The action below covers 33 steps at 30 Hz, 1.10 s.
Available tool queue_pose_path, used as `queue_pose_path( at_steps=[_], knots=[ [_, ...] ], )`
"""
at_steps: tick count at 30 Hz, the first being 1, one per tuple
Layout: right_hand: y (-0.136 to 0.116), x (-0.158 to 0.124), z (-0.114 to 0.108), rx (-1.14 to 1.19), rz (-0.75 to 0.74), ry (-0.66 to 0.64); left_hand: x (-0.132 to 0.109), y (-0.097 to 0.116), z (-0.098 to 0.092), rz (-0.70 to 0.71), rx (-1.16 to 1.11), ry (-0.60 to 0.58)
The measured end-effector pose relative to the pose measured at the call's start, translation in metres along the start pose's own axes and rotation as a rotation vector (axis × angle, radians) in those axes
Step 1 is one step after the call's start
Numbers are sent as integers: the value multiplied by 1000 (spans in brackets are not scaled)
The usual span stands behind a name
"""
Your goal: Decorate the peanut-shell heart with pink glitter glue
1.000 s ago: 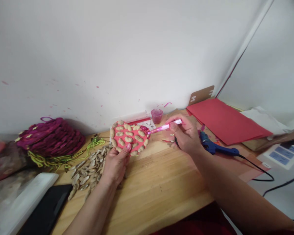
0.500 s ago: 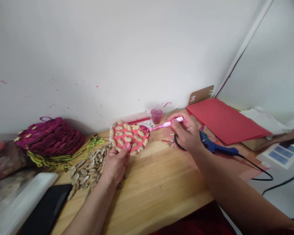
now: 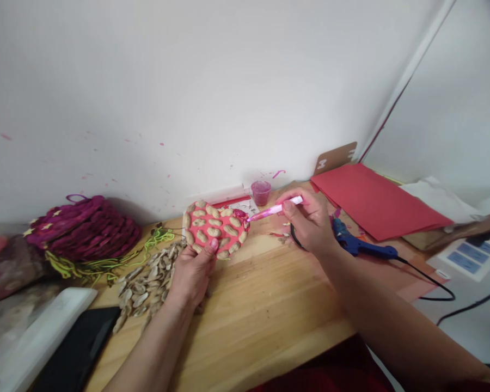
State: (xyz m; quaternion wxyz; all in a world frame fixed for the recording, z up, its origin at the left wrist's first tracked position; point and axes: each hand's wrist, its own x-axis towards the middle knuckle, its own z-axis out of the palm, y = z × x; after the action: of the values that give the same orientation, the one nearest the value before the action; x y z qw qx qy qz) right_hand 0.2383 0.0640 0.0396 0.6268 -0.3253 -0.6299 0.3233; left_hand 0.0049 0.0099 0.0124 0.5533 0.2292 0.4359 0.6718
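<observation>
My left hand [image 3: 196,269] grips the lower edge of a red cutout [image 3: 214,231] covered with peanut shells, thumb on its front face. At the cutout's upper right, some shells [image 3: 240,214] are coated in magenta paint. My right hand [image 3: 308,218] is closed around a white, pink-stained paintbrush [image 3: 280,208], whose tip touches or nearly touches those painted shells. A small clear cup of pink paint [image 3: 261,193] stands behind, against the wall. Left of my left hand lies a pile of loose peanut shells [image 3: 151,280].
A blue glue gun [image 3: 365,247] with a black cord and red paper sheets [image 3: 375,201] lie at right. At left are a purple woven piece [image 3: 87,228] with green yarn [image 3: 81,267], a black phone-like slab [image 3: 79,345] and a white one [image 3: 44,329]. The paint-spotted wall borders the table.
My right hand has shifted slightly left, bringing the brush tip closer against the painted shells. My left hand and the cutout stay nearly in place.
</observation>
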Motion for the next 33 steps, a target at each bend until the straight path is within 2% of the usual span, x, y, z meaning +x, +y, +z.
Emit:
queue_pose_path(
  at_steps=[15,20,24,29,33],
  knots=[
    [-2,-3,2,41,37,11,3,-2,-7,-82,4,-22],
    [-7,-4,5,77,46,-38,4,-3,-9,-85,15,-23],
    [-6,-3,6,60,5,28,2,-2,-7,-89,5,-16],
    [-5,-2,7,89,20,-12,0,0,-4,-108,-12,-9],
    [-5,-2,8,90,6,43,0,1,-3,-112,-11,0]
  ],
)
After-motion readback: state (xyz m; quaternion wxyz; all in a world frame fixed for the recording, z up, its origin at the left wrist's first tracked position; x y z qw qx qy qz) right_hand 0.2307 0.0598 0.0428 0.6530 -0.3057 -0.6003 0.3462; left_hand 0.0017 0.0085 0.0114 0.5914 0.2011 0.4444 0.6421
